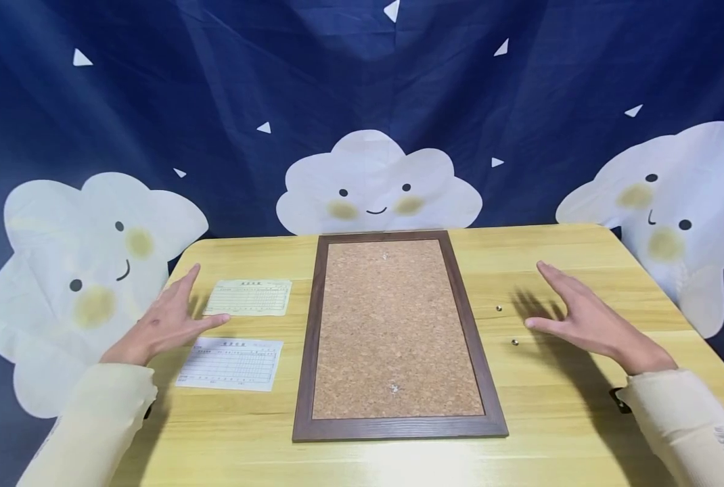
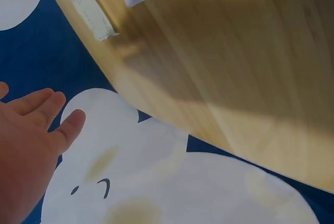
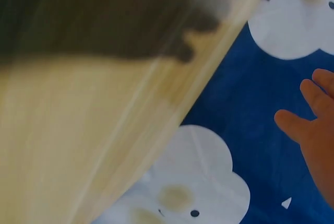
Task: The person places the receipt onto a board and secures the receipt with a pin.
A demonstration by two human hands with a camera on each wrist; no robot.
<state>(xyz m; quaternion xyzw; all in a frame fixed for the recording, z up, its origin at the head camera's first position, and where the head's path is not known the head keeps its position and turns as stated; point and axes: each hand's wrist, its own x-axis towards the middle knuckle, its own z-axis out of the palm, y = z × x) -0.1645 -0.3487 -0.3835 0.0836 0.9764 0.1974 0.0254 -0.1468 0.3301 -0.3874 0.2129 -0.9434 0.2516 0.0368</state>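
Note:
A cork board [image 1: 392, 331] with a dark brown wooden frame lies in the middle of the table. My left hand [image 1: 168, 319] hovers at the left with fingers straight and thumb spread, holding nothing. Beside it lie a yellowish printed form [image 1: 249, 298] and, closer to me, a white printed form [image 1: 231, 364]. On the right, my right hand [image 1: 587, 319] is held over the table, fingers extended and thumb apart, also with nothing in it. Two small shiny metal pieces, a far one [image 1: 499, 308] and a near one [image 1: 515, 342], lie between that hand and the board.
The light wooden table [image 1: 557, 433] has rounded far corners. Behind it hangs a dark blue cloth [image 1: 350, 74] printed with white smiling clouds. Small silvery marks, one far [image 1: 384, 256] and one near [image 1: 395, 388], show on the cork.

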